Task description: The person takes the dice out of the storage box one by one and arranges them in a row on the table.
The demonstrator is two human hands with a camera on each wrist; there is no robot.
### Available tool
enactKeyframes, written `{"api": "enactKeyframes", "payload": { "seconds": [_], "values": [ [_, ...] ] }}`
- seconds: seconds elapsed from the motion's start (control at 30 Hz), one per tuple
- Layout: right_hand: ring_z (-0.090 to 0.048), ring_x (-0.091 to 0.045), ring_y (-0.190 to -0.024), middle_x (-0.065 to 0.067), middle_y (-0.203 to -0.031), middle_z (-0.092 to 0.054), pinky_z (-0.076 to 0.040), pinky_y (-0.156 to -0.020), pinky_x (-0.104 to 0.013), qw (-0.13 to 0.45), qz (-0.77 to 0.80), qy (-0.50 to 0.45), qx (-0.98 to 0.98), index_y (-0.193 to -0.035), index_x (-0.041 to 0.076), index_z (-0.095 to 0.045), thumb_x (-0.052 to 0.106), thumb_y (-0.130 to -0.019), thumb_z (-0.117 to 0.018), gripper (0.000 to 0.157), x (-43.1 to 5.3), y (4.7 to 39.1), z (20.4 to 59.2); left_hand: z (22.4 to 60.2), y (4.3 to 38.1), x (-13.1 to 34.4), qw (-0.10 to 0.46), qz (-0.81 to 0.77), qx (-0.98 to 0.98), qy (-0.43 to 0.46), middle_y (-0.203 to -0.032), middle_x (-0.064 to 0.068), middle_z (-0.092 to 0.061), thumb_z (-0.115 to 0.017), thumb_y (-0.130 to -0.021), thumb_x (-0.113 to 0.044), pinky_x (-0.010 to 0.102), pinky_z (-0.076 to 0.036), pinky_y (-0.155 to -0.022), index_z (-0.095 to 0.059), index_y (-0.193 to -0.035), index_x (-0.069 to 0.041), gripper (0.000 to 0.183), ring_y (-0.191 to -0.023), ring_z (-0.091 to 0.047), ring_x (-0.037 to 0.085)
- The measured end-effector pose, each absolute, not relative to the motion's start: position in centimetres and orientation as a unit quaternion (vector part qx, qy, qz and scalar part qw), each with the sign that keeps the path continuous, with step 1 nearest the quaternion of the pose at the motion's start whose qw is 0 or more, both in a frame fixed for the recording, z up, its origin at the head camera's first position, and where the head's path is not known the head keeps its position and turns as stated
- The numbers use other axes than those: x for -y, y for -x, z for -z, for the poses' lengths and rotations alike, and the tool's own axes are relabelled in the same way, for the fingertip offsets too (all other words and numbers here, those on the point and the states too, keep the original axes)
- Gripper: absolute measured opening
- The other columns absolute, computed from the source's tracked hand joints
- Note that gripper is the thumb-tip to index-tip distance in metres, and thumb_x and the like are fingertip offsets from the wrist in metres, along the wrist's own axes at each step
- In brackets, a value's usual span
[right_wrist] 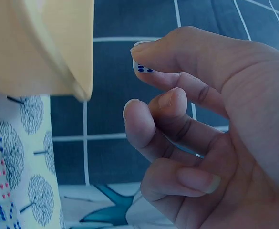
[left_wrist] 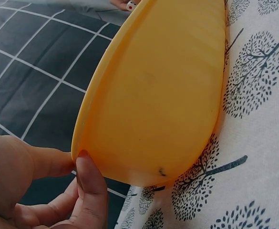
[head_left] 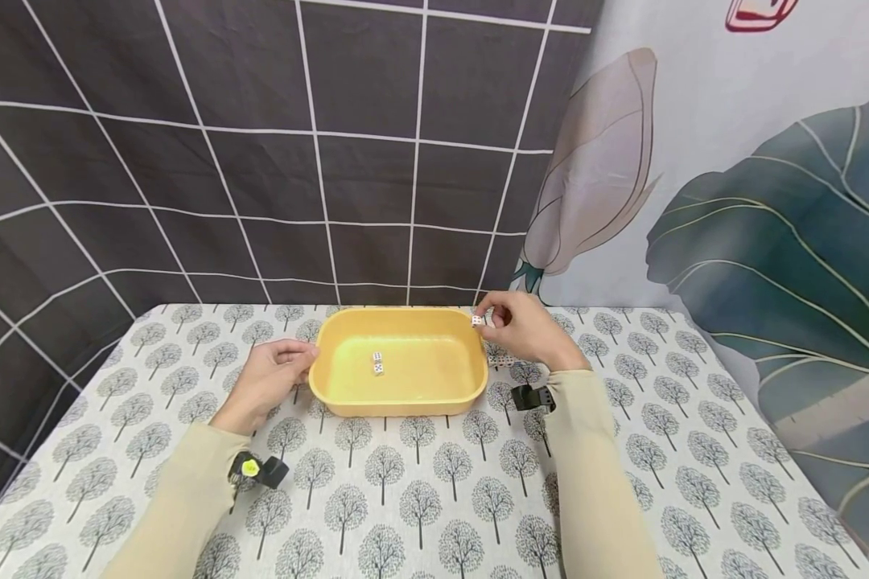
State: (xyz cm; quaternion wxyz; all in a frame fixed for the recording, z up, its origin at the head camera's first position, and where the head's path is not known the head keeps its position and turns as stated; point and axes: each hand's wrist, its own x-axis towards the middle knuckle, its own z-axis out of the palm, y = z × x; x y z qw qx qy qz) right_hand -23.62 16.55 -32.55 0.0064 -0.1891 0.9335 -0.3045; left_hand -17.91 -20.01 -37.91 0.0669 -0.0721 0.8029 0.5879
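A yellow plastic basin [head_left: 400, 408] stands on the tree-print cloth, and two white dice [head_left: 378, 363] lie side by side on its floor. My left hand [head_left: 269, 379] pinches the basin's left rim between thumb and finger; the left wrist view shows the grip on the yellow wall [left_wrist: 149, 105] up close. At the basin's right end, my right hand [head_left: 527, 331] holds one white die [head_left: 476, 321] by the fingertips, near the rim. Blue pips show on this small die [right_wrist: 141, 68] in the right wrist view, where it is apart from the basin.
Several more dice [head_left: 503, 361] lie on the cloth right of the basin, partly under my right hand; red and blue pips show on these dice [right_wrist: 0, 179] from the right wrist. A dark gridded curtain [head_left: 362, 185] hangs behind the table, with a flower-print curtain [head_left: 695, 201] at the right.
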Motion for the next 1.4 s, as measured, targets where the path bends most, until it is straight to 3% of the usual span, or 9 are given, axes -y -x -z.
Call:
{"api": "enactKeyframes", "payload": {
  "seconds": [0.63, 1.4],
  "values": [
    [-0.046, -0.017, -0.068, -0.002, -0.075, -0.05, -0.04, -0.058, -0.026, 0.002, 0.306, 0.14, -0.942, -0.11, 0.011, -0.069, 0.014, -0.092, -0.07, 0.019, -20.9, 24.0, 33.2, 37.9, 17.8, 20.0, 0.069, -0.585, -0.804, 0.079, -0.1, 0.002, -0.07, -0.06, -0.103, -0.018, 0.019, -0.06, -0.077, -0.056, -0.131, 0.007, 0.037, -0.08, -0.064, 0.005],
    [-0.048, -0.016, -0.064, -0.002, -0.076, -0.054, -0.044, -0.065, -0.031, -0.02, 0.303, 0.068, -0.95, -0.116, 0.01, -0.067, 0.019, -0.096, -0.066, 0.022, -25.7, 23.9, 34.8, 37.8, 17.8, 19.9, 0.062, -0.584, -0.806, 0.072, -0.097, 0.001, -0.069, -0.06, -0.103, -0.018, 0.019, -0.059, -0.076, -0.057, -0.128, 0.008, 0.036, -0.078, -0.063, 0.004]
  ]
}}
